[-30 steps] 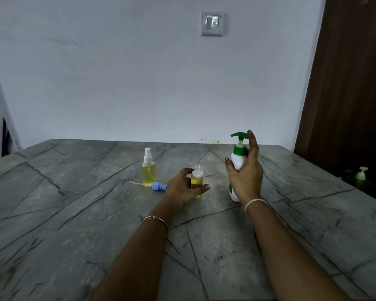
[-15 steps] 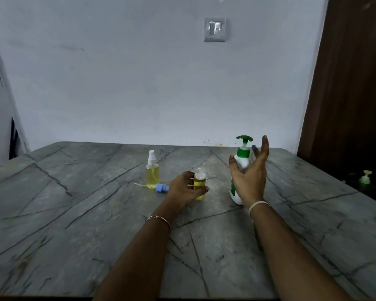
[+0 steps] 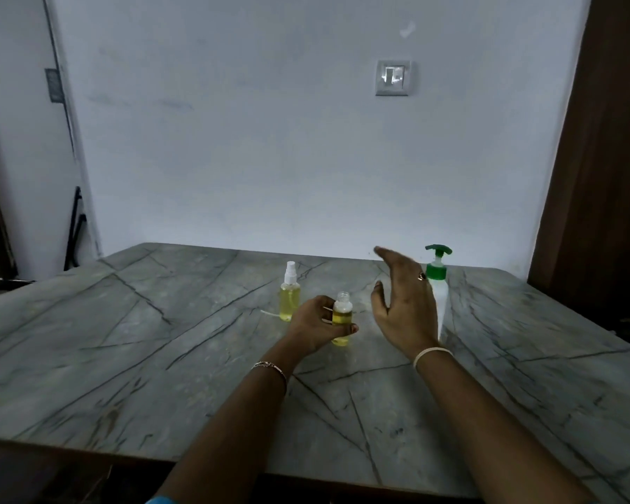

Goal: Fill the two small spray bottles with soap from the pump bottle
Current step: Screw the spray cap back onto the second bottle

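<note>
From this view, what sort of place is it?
Likely a room in a home: a veined stone-look table against a plain painted wall, a light switch, and a dark wooden door at the right.

grey veined stone table [image 3: 124, 358] | wall switch [image 3: 393, 77] on white wall [image 3: 233, 140] | brown door [image 3: 604, 176] at right

Capless small clear plastic bottle [image 3: 342, 314] on grey veined stone table [image 3: 124, 358]. Capped clear spray bottle [image 3: 290, 296] left & behind it; white pump bottle w/ green head [image 3: 438, 281] right, further back.
</note>
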The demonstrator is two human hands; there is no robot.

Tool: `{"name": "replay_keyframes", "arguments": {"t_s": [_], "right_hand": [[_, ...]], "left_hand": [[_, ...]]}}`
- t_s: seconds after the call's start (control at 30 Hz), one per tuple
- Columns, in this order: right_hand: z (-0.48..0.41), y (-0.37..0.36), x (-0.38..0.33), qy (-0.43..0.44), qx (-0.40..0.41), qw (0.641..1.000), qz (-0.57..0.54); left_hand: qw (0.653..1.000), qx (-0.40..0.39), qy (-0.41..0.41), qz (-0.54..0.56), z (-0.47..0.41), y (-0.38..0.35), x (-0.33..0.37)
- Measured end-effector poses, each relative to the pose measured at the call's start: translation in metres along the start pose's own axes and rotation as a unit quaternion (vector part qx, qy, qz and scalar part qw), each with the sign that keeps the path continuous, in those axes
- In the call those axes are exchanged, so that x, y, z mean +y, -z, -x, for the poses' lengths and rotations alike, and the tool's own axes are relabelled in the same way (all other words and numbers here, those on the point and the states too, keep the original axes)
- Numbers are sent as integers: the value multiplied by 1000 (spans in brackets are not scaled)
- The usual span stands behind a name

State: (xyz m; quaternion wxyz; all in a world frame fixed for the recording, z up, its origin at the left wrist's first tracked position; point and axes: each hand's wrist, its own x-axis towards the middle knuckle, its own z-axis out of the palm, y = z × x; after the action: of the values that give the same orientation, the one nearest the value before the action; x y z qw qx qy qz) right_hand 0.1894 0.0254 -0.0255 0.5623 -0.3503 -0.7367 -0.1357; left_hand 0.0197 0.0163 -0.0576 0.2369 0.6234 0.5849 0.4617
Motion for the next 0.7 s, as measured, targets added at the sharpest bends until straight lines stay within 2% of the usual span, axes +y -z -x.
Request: {"name": "replay_keyframes", "arguments": {"t_s": [0.1, 0.2, 0.27, 0.47, 0.7], "right_hand": [[3, -13, -11, 0, -119, 993, 24], [4, -29, -18, -33, -254, 966, 30], [4, -41, -22, -66, -312, 948, 17], [8, -69, -32, -119, -395, 911, -19], [11, -90, -35, -151, -396, 905, -37]], "left_hand": [[1000, -7, 2, 4, 11, 23, -3], [1000, -11, 14, 13, 20, 45, -8], [1000, -13, 15, 20, 24, 57, -11], [999, -16, 16, 26, 29, 77, -23], [1000, -19, 11, 16, 29, 79, -27]]}}
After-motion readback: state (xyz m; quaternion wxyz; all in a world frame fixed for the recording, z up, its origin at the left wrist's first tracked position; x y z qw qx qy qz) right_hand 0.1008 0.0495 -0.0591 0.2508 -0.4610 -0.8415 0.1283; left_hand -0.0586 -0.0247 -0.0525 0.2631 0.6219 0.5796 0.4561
